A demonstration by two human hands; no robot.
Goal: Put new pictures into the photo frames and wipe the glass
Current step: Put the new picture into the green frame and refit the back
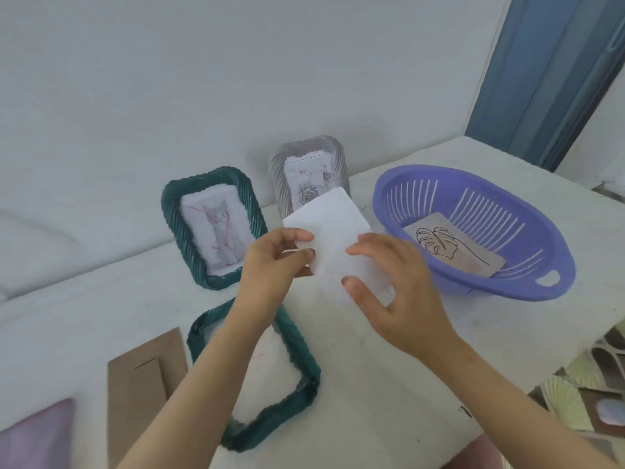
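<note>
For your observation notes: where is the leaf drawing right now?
In the head view, the leaf drawing lies inside the purple basket on the table's right side, just right of the right hand.

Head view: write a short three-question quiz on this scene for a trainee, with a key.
1. True or false: the purple basket is empty.
2. Which picture stands in the upright green frame? A) a leaf B) a cat C) a boat
3. What do the left hand and the right hand hold between them?

Key:
1. False: a leaf picture lies in it.
2. B.
3. A white sheet, above the open green frame lying flat beside the cardboard backing.
</note>
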